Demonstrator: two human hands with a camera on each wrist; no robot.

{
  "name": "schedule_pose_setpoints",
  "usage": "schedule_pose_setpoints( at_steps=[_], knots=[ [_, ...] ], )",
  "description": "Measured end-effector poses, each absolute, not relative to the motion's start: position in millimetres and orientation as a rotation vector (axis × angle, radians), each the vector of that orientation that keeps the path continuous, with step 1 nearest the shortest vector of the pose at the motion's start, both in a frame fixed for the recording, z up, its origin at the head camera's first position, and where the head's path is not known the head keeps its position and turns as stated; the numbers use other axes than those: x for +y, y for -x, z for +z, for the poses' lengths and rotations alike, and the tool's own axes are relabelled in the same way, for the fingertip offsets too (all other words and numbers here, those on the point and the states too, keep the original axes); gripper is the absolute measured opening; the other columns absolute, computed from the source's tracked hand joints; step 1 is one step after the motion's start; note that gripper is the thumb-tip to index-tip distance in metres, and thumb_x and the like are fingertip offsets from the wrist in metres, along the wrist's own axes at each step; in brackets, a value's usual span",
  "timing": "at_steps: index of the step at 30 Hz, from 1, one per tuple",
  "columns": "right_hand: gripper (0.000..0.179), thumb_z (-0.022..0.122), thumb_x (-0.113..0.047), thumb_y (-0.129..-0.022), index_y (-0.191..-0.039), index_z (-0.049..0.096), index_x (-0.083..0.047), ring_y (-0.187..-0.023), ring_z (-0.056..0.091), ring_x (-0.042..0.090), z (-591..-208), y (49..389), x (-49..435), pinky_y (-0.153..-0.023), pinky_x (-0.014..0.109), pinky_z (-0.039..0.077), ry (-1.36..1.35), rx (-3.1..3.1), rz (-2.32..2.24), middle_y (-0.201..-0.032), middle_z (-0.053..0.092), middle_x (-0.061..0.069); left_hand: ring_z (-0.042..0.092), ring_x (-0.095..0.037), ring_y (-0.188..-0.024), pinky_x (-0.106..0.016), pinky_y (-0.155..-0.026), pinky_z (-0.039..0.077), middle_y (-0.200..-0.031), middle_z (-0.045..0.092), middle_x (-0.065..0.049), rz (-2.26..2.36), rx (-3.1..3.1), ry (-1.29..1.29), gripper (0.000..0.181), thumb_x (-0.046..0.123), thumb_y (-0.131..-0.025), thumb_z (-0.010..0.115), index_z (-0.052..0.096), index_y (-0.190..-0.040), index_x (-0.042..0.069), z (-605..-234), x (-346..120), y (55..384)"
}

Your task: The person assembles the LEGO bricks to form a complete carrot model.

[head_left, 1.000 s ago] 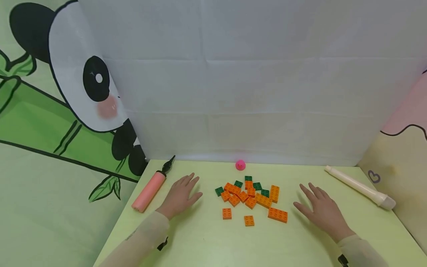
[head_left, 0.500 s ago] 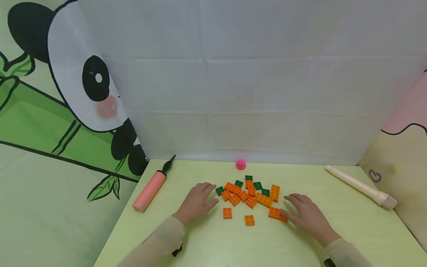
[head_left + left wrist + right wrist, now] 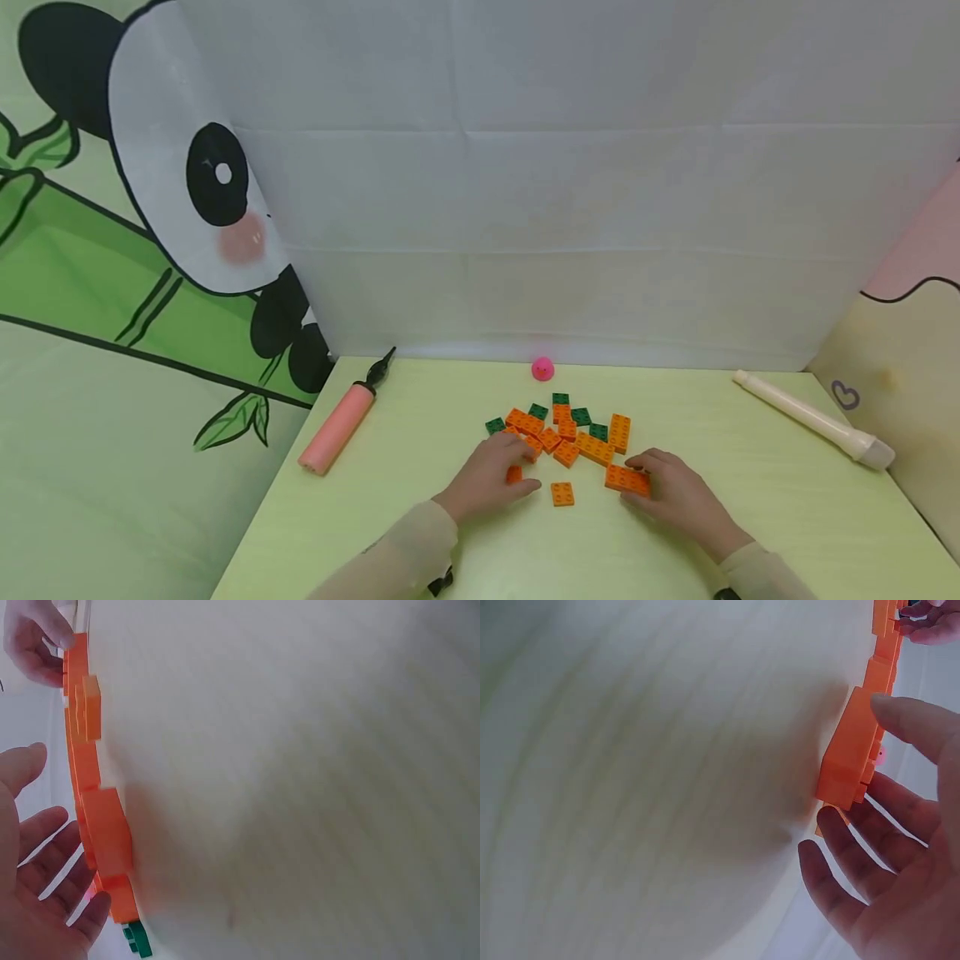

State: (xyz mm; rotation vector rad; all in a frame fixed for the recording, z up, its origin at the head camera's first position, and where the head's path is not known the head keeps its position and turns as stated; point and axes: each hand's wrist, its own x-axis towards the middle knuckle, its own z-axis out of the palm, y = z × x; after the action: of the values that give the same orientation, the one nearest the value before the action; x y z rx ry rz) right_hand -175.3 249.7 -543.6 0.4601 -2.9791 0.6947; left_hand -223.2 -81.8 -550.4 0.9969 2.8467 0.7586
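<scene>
My right hand (image 3: pixel 681 502) is at the right end of a long orange building brick (image 3: pixel 627 481), its thumb on the near side and its fingers on the far side. In the right wrist view the thumb overlaps the edge of that long brick (image 3: pixel 847 754). My left hand (image 3: pixel 491 473) hovers with parted fingers over a small orange brick (image 3: pixel 514 474), which it partly hides. In the left wrist view the fingers (image 3: pixel 56 862) lie beside the orange bricks (image 3: pixel 107 832), with no brick between them and the thumb. A lone orange brick (image 3: pixel 562 494) lies between both hands.
Behind the hands lies a loose cluster of several orange bricks (image 3: pixel 594 449) and green bricks (image 3: pixel 581 416). A pink ball-like toy (image 3: pixel 542 368) sits at the back edge. A pink hand pump (image 3: pixel 339 427) lies left, a cream tube with a clear end (image 3: pixel 806 417) right.
Both hands have moved inward to the bricks. The left hand has come right, over the small orange brick; the right hand has come left and taken hold of the long orange brick.
</scene>
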Motion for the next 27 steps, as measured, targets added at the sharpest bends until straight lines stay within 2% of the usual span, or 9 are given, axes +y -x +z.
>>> schedule_pose_setpoints(
  at_steps=[6,11,19,27],
  knots=[
    [0.039,0.089,-0.027,-0.084,-0.116,0.074,-0.01,-0.099,0.064,0.019,-544,175,248,-0.093,0.047,0.054,-0.444,-2.987,0.74,-0.109,0.069,-0.003,0.059,-0.014,-0.114,-0.039,-0.108,0.043,-0.118,0.068,0.01,0.641,2.881,-1.082,0.038,0.046,-0.093,0.077,0.074,-0.121,0.019,-558,-65,221],
    [0.036,0.089,-0.021,-0.084,-0.114,0.074,-0.01,-0.099,0.064,0.019,-544,176,246,-0.092,0.047,0.054,-0.428,-2.994,0.765,-0.108,0.069,-0.002,0.059,-0.012,-0.111,-0.037,-0.107,0.042,-0.115,0.07,0.012,0.519,2.911,-1.154,0.034,0.042,-0.092,0.077,0.075,-0.117,0.02,-563,-54,218],
    [0.03,0.089,-0.018,-0.084,-0.11,0.075,-0.012,-0.095,0.062,0.014,-546,178,244,-0.091,0.044,0.054,-0.382,-3.025,0.807,-0.106,0.068,-0.004,0.055,-0.013,-0.108,-0.043,-0.104,0.04,-0.111,0.069,0.015,0.472,2.939,-1.115,0.032,0.045,-0.09,0.079,0.077,-0.112,0.023,-560,-43,210],
    [0.029,0.088,-0.018,-0.085,-0.111,0.074,-0.013,-0.096,0.062,0.013,-545,176,241,-0.092,0.044,0.054,-0.377,-3.032,0.822,-0.107,0.068,-0.004,0.055,-0.011,-0.106,-0.043,-0.105,0.04,-0.107,0.068,0.017,0.467,2.933,-1.105,0.028,0.045,-0.089,0.081,0.077,-0.108,0.025,-562,-40,210]
  ],
)
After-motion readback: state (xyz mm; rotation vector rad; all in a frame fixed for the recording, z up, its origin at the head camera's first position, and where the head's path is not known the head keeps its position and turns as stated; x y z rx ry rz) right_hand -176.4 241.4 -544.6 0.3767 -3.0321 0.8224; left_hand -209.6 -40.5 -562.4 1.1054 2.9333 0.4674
